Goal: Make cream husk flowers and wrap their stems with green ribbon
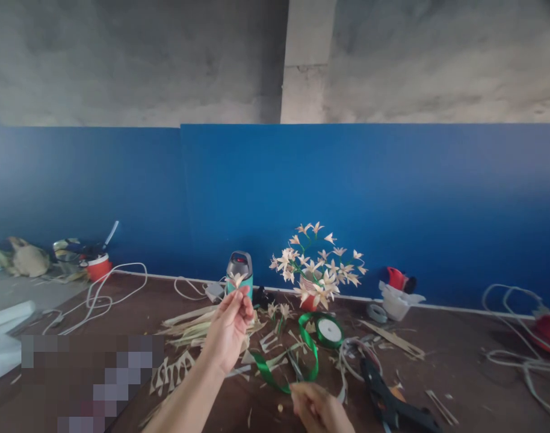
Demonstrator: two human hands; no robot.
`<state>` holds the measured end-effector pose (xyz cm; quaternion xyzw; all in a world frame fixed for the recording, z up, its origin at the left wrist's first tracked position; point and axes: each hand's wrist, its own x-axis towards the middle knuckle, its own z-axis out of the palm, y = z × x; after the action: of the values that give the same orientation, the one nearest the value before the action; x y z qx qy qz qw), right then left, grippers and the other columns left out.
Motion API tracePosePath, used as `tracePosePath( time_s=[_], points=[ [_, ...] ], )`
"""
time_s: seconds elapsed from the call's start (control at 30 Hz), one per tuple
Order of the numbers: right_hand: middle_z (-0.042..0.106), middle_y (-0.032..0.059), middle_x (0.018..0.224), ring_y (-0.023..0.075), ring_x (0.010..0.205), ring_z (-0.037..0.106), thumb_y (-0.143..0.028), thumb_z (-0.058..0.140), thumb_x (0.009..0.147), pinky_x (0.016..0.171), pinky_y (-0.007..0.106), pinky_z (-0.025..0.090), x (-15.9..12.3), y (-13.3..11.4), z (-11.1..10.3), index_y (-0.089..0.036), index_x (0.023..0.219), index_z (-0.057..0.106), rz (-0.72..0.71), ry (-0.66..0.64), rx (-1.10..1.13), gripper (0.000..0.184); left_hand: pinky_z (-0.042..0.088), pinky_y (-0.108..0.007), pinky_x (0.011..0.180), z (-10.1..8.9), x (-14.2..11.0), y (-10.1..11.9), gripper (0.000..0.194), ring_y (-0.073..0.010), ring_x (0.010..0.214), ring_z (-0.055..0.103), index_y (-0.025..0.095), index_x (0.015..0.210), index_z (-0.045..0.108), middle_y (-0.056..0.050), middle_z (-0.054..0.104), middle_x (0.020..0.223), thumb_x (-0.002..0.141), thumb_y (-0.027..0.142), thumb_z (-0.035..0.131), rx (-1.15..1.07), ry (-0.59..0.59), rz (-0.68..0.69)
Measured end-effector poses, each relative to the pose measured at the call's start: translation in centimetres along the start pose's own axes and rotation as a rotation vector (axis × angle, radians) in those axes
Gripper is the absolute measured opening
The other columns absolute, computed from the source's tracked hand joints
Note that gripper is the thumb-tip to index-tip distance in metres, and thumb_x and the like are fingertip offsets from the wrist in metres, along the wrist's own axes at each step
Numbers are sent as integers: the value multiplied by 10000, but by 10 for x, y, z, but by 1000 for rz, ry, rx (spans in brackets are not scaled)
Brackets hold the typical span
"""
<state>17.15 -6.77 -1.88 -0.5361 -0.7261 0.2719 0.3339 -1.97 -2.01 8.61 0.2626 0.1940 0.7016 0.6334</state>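
My left hand (230,328) is raised above the brown table (455,367), its fingers pinched on a small cream straw flower (236,279). My right hand (319,409) sits low at the frame's bottom, fingers curled near the loose end of a green ribbon (286,373); what it holds, if anything, is unclear. The ribbon runs back to its spool (328,330). Behind stands a red pot holding a bunch of cream straw flowers (318,264).
Pale leaf strips and cuttings (189,328) litter the table. A black glue gun (390,404) lies at the right of my right hand. A teal-and-grey device (239,269), white cables (98,294), a white container (396,304) and a blue wall panel (392,204) stand behind.
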Motion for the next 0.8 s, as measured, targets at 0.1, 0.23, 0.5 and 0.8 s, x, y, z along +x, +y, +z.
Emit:
tracePosePath(
  time_s=[0.1,0.23,0.5,0.8],
  points=[
    [674,67,725,141,503,546,-417,465,799,527,214,453,0,-3,-16,-160,976,653,-65,174,-13,364,387,-144,438,6,-7,10,171,-44,468,465,104,892,643,30,529,549,744,191,638,35,-156,-120],
    [655,49,626,150,482,532,-460,515,766,507,234,444,-1,-22,-37,-183,846,691,-8,136,80,337,332,-125,398,17,-22,16,160,-31,446,454,126,889,631,40,522,547,747,200,640,7,-229,-240],
    [621,18,686,120,606,544,-389,672,684,616,222,452,10,-101,-56,-169,842,662,95,-125,987,271,133,-140,340,30,-49,-9,242,-10,327,287,118,697,596,22,514,411,795,337,570,258,-412,-477],
    [521,-25,582,82,443,510,-305,708,658,491,210,432,19,-107,-51,-157,614,641,75,-63,1178,168,98,-150,321,31,-50,-15,209,-11,296,223,157,723,509,34,532,405,785,346,573,338,-352,-501]
  ],
)
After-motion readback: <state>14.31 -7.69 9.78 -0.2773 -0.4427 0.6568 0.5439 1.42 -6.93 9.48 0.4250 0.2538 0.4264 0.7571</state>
